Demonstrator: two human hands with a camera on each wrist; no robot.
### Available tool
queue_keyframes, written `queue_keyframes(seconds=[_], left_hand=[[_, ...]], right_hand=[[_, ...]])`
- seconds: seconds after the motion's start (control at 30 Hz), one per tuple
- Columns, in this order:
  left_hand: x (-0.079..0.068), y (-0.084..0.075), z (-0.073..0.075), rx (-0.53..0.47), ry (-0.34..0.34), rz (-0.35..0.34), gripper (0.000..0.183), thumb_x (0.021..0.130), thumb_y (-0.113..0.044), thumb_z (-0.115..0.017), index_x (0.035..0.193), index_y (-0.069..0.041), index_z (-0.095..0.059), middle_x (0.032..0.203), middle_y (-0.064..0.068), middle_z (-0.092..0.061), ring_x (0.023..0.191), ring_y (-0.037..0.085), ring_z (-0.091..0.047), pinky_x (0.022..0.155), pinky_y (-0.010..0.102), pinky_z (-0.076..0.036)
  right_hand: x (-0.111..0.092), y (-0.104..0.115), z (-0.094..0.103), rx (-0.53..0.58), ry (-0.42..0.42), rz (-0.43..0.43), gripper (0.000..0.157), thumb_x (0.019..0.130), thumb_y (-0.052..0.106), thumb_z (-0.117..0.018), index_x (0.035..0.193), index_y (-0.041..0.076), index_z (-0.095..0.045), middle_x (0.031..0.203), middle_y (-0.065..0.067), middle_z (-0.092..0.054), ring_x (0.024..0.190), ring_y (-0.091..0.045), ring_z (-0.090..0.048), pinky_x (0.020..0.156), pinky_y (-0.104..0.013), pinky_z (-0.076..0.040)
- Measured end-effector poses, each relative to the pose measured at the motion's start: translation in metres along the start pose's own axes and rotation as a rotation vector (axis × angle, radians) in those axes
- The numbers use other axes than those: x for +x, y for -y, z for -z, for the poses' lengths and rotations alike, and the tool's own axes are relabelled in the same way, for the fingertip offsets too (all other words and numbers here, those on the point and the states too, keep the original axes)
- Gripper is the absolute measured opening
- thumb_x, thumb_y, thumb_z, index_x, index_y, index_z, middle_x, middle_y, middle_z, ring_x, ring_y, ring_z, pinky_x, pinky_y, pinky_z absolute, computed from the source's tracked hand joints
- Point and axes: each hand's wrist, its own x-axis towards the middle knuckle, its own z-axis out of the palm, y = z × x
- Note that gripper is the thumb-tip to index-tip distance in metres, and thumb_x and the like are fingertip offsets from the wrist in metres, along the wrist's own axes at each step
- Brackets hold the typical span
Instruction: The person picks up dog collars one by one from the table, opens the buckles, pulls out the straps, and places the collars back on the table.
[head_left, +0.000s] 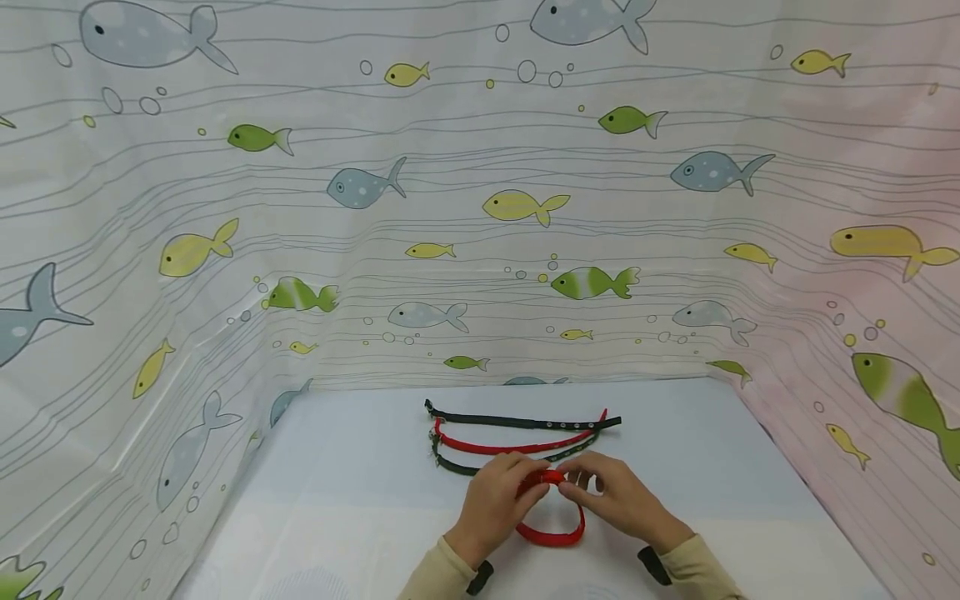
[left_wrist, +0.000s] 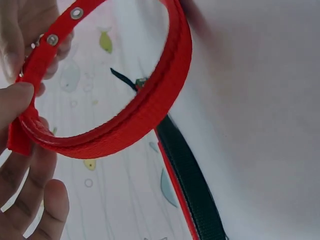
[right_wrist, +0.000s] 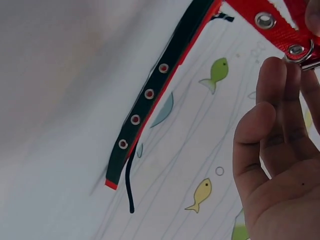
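Note:
A red collar (head_left: pixel 551 538), bent into a loop, hangs between both hands close above the table. My left hand (head_left: pixel 495 502) pinches its upper left part; in the left wrist view the thumb presses the band where its end folds over. On the other side my right hand (head_left: pixel 618 497) pinches the band near the metal buckle (right_wrist: pixel 311 64). Metal-ringed eyelets (left_wrist: pixel 76 13) line the strap beside the buckle. In the right wrist view the band is doubled there, and the thumb is mostly cut off by the frame edge.
Beyond the hands, a black collar (head_left: pixel 495 420), another red collar (head_left: pixel 491 449) and a second dark collar (head_left: pixel 456 468) lie side by side on the white table (head_left: pixel 315 492). A fish-patterned sheet (head_left: pixel 450 283) walls in the back and sides.

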Motion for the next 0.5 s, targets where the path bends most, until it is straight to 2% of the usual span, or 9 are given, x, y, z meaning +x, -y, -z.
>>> queue_keyframes(seconds=[0.23,0.4,0.5], left_hand=[[0.0024,0.0033,0.0037,-0.047,0.012,-0.009,0.037,0.090,-0.032,-0.079,0.123,-0.017,-0.071,0.111,-0.008,-0.068,0.099,0.008,-0.059,0.083,0.018,-0.052],[0.0032,0.0042,0.0071,-0.156,0.087,0.023,0.035,0.096,-0.036,-0.071,0.124,-0.017,-0.070,0.116,-0.008,-0.070,0.106,0.007,-0.063,0.090,0.024,-0.054],[0.0022,0.0051,0.0068,-0.226,0.122,0.035,0.032,0.098,-0.036,-0.068,0.124,-0.017,-0.070,0.112,-0.009,-0.071,0.100,0.005,-0.064,0.087,0.022,-0.054]], right_hand=[[0.0001,0.0058,-0.0009,0.022,-0.049,0.036,0.024,0.093,0.031,-0.077,0.114,0.033,-0.067,0.099,0.020,-0.063,0.084,-0.004,-0.060,0.069,-0.031,-0.056],[-0.0013,0.0068,-0.0014,0.031,-0.038,0.018,0.024,0.093,0.029,-0.076,0.114,0.034,-0.065,0.100,0.020,-0.063,0.085,-0.005,-0.060,0.070,-0.028,-0.055],[-0.0029,0.0082,-0.0017,0.009,-0.026,0.012,0.023,0.094,0.029,-0.075,0.113,0.035,-0.064,0.101,0.020,-0.062,0.086,-0.004,-0.059,0.070,-0.029,-0.055]])
